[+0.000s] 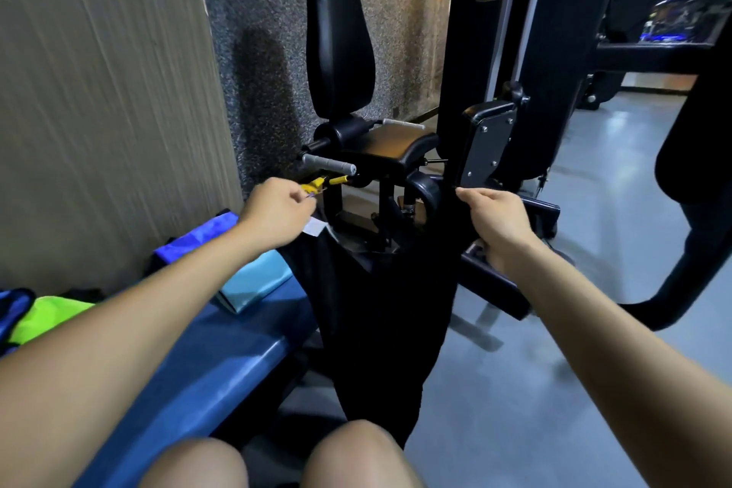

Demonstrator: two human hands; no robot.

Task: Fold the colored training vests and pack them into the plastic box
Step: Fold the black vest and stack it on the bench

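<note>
Both your arms are stretched out in front of you. Your left hand has its fingers curled into a tight pinch grip at one top corner of a black fabric training vest; a small white tag shows just under that hand. Your right hand is curled round the other top corner, knuckles up, thumb forward. The black vest hangs straight down between the two grips, spread between the hands up top, narrowing toward your bare knees at the lower edge of the view. Its fabric is dark against a dark background, so the exact edges are hard to tell.

To your left is a blue padded tabletop. On it, under your left forearm, lies a light blue folded piece, resting flat. Behind it, against the wall, is a royal blue piece of fabric. At the far left edge lies a neon green vest with a blue-trimmed vest touching it, both partly cut off by the frame.

Straight ahead, beyond the hanging vest, stands a black gym machine with a padded seat, a grey handle and yellow adjustment knobs just beside your left hand. The floor is grey-blue.
</note>
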